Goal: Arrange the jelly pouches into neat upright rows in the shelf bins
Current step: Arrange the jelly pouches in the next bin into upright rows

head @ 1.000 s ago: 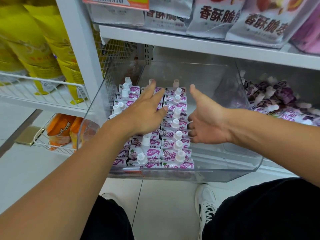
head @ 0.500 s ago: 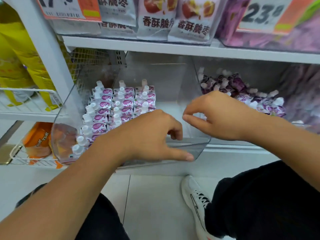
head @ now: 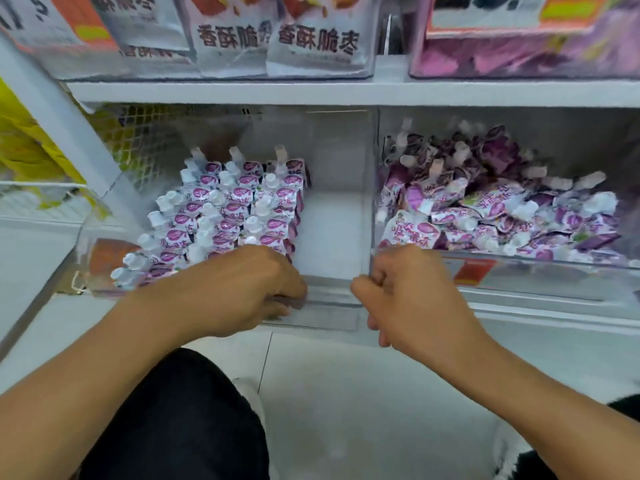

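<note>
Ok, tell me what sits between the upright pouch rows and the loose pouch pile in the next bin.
In the head view, a bare strip of the left bin's floor, then the clear walls where the two bins meet, separate the upright pouch rows from the loose pouch pile.

Shop aisle: white shelving over a pale tiled floor.
A white metal shelf board (head: 242, 92) runs across the upper view, carried at the left by a slanting white upright (head: 65, 133). Behind it a wire mesh panel (head: 145, 140) shows what seem to be yellow packets (head: 31, 147), blurred. Snack bags with printed characters (head: 277, 39) and orange price tags (head: 478, 271) line the shelves. The floor (head: 346, 403) has large light tiles with thin dark joints, evenly lit.
</note>
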{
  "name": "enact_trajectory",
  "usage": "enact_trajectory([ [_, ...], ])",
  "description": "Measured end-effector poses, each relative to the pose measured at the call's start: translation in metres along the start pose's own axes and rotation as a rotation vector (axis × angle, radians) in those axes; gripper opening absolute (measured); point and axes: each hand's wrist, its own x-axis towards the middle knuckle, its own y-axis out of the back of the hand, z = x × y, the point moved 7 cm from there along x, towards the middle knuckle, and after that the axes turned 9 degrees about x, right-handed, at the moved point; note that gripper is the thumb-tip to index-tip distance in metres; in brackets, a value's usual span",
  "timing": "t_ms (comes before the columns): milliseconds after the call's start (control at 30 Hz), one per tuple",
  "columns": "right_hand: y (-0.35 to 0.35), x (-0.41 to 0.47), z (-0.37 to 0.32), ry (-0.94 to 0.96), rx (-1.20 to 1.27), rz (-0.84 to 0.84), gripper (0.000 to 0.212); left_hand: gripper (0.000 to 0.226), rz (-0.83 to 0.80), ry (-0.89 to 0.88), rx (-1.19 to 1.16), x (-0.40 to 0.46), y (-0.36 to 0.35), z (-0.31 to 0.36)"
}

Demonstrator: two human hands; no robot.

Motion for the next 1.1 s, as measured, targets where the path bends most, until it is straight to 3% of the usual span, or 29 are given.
enact_trajectory([
  [167, -0.012, -0.002, -0.018, 0.123, -0.116, -0.065, 0.040, 0.003, 0.030, 0.109, -0.002, -0.014, 0.003, -0.007],
  [267, 0.010, -0.014, -0.012, 0.133, -0.166, -0.259, 0.041, 0.023, -0.001, 0.227, 0.021, -0.015, 0.013, 0.009],
  [367, 0.087, -0.011, 0.012, 0.174, -0.591, -0.070, 0.042, 0.039, 0.337, 0.212, -0.032, 0.018, 0.062, 0.062],
  [433, 0.131, -0.008, 0.041, 0.069, -0.818, 0.031, 0.046, 0.044, 0.403, 0.209, 0.112, 0.063, 0.074, 0.098],
  [500, 0.149, -0.007, 0.071, -0.034, -0.860, 0.023, 0.036, 0.046, 0.289, 0.301, 0.284, 0.110, 0.058, 0.111],
  [633, 0.153, -0.003, 0.101, -0.027, -0.915, 0.016, 0.009, 0.015, 0.116, 0.359, 0.317, 0.153, 0.018, 0.103],
  [900, 0.185, -0.020, 0.088, 0.111, -0.922, -0.013, 0.019, 0.032, 0.118, 0.229, 0.339, 0.150, 0.043, 0.126],
  [1100, 0.163, -0.077, 0.086, 0.194, -0.905, -0.117, 0.016, 0.024, 0.047, 0.084, 0.331, 0.111, 0.018, 0.163],
])
